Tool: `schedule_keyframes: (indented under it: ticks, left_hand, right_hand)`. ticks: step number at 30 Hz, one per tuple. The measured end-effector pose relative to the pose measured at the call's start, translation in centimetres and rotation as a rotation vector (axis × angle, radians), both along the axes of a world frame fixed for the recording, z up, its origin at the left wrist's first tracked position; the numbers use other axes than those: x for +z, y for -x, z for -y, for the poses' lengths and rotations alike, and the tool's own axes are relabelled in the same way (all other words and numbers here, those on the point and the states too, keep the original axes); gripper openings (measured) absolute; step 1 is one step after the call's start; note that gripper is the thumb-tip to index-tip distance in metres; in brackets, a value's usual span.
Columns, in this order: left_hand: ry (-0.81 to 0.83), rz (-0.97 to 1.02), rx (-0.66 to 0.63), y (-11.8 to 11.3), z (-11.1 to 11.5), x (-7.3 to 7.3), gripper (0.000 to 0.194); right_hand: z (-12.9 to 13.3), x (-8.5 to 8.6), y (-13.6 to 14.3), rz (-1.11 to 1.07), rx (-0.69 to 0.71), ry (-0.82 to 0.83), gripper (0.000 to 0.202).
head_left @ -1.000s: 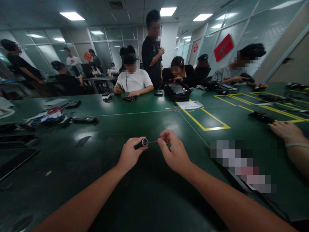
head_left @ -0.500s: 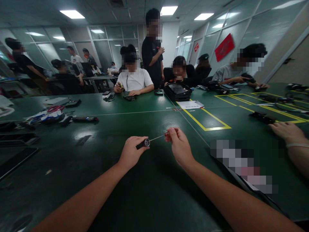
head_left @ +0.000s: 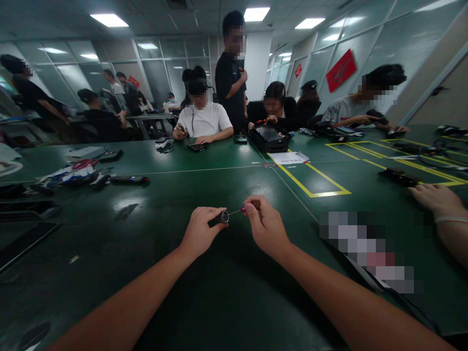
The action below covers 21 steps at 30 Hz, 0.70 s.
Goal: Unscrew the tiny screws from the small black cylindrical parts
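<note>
My left hand [head_left: 200,228] is closed around a short black tube [head_left: 224,217], gripped between thumb and fingers. Its round, silver-rimmed open end faces me and to the right. In a pinch, my right hand [head_left: 266,218] holds what looks like a thin screwdriver [head_left: 236,211] with a dark reddish handle, partly hidden by the fingers. The slim metal shaft reaches left to the tube's rim; whether its tip is inside cannot be made out. Both hands are above the green table [head_left: 204,292].
At right lie a pixelated sheet [head_left: 365,251] and a co-worker's hand [head_left: 435,200] beside a black device [head_left: 397,176]. A dark cylinder [head_left: 128,180] and a pile of gloves and cables [head_left: 78,175] sit at left. A black tray [head_left: 270,142] stands across the table, where people sit.
My right hand has moved left and slightly down, closer to the tube, so less of the shaft shows. My left hand has barely shifted.
</note>
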<state>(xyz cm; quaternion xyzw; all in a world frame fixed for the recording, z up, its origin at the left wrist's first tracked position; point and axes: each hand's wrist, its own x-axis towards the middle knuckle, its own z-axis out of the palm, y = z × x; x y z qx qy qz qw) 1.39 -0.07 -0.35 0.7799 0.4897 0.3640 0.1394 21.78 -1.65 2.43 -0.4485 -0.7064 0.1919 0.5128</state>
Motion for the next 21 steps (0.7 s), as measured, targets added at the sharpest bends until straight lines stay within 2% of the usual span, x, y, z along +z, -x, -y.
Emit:
schedule_keyframes:
  ticks: [6, 16, 21]
  left_hand:
    - [0.028, 0.000, 0.015, 0.08, -0.11, -0.14, 0.040]
    - [0.038, -0.010, -0.002, 0.07, -0.18, -0.32, 0.039]
    - [0.048, -0.014, 0.004, 0.06, -0.10, -0.26, 0.040]
  right_hand:
    - [0.19, 0.56, -0.01, 0.035, -0.099, -0.047, 0.016]
    - [0.28, 0.34, -0.05, 0.056, -0.013, -0.033, 0.018]
    - [-0.04, 0.28, 0.01, 0.082, -0.050, -0.045, 0.017]
